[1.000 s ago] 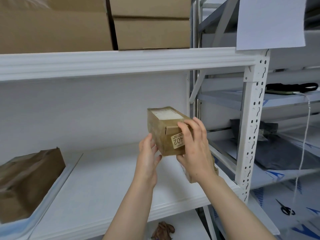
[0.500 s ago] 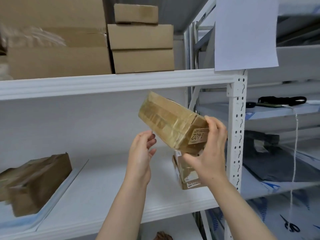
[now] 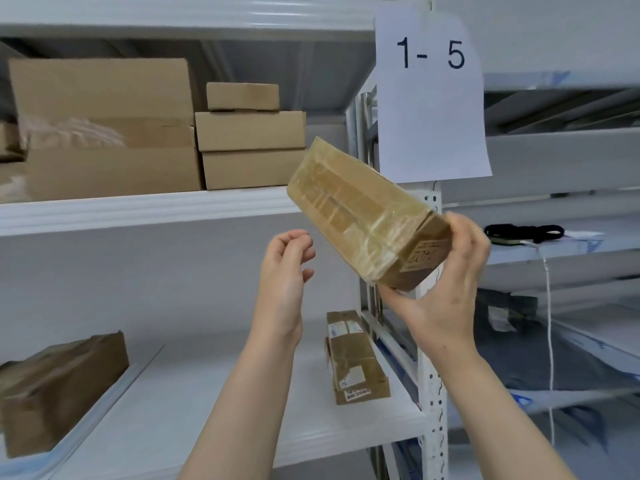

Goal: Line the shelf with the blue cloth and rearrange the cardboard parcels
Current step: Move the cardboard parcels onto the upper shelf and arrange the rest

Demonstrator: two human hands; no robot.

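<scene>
- White metal storage racks fill the view, with a pale wall behind them.
- Taped parcel [image 3: 363, 216]: a long cardboard box wrapped in glossy clear tape. It is held in the air in front of the rack, above the middle shelf [image 3: 207, 393], and tilts so its far end points up toward the upper shelf [image 3: 138, 209].
- Right hand [image 3: 446, 289]: it grips the parcel's near, labelled end, with the fingers [image 3: 464, 233] curled over the end face and the thumb underneath.
- Left hand [image 3: 284, 271]: it is raised just left of the parcel without touching it. Its fingers are loosely curled and hold nothing.
- Handling: one hand carries the parcel by its end, so it is probably light. The box looks stiff and the tape looks slick. A second hand under the far end would likely steady it.
- Flat parcel [image 3: 356, 362]: it lies on the right end of the middle shelf, beside the perforated post [image 3: 433, 375]. No cloth shows on the white board around it.
- Brown parcel [image 3: 59, 386]: it stands at the far left on a pale blue-edged sheet [image 3: 20, 459]. Whether the sheet is the cloth cannot be told.
- Upper shelf: it holds a large carton [image 3: 104, 129] and, touching it on the right, a stack of three smaller boxes [image 3: 249, 140]. All are closed, so their contents are hidden.
- Paper sign [image 3: 429, 98]: it reads "1- 5" and hangs on the post.
- Neighbouring rack, right: a black strap [image 3: 523, 233] lies on it and a white cord [image 3: 549, 323] hangs down.
</scene>
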